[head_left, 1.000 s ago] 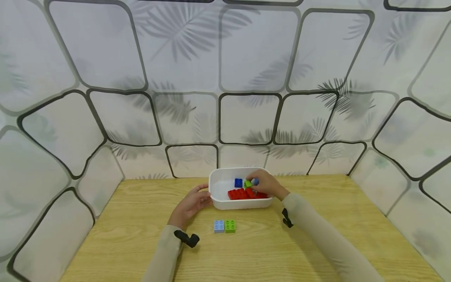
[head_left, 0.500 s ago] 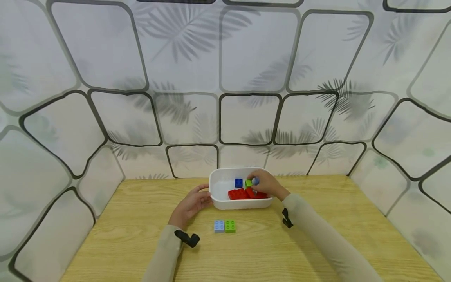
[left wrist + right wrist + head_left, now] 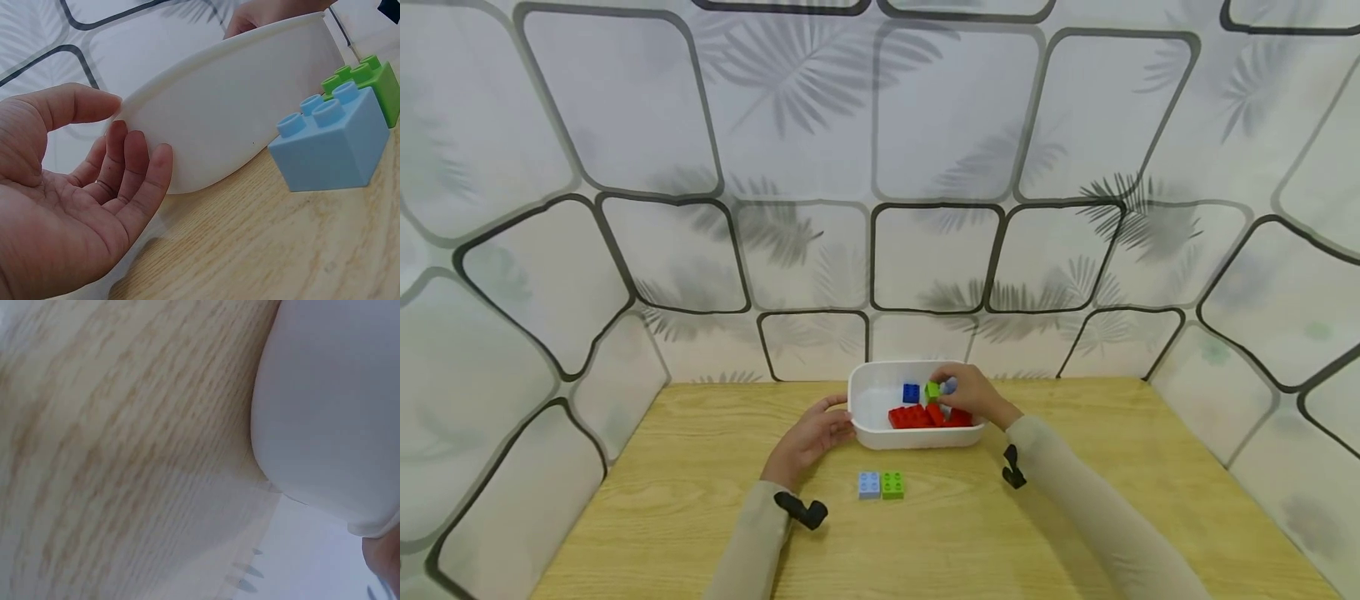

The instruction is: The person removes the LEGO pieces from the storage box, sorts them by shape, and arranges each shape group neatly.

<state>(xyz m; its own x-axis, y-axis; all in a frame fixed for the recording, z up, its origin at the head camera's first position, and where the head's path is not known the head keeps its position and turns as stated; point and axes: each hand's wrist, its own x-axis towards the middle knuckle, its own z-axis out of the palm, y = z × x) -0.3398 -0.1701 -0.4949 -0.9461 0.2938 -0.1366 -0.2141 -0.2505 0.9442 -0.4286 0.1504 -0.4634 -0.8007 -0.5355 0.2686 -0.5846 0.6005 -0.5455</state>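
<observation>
Head view shows the left hand (image 3: 808,437) holding a white tub (image 3: 917,439) and the right hand (image 3: 974,391) pinching a green toy brick (image 3: 932,392) inside.

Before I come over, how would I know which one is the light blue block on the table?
Look for the white tub on the wooden table. Just in front of it, on the person's side, two small studded blocks sit side by side. Yours is the light blue block, nearer the left hand; its neighbour is the bright green block.
</observation>
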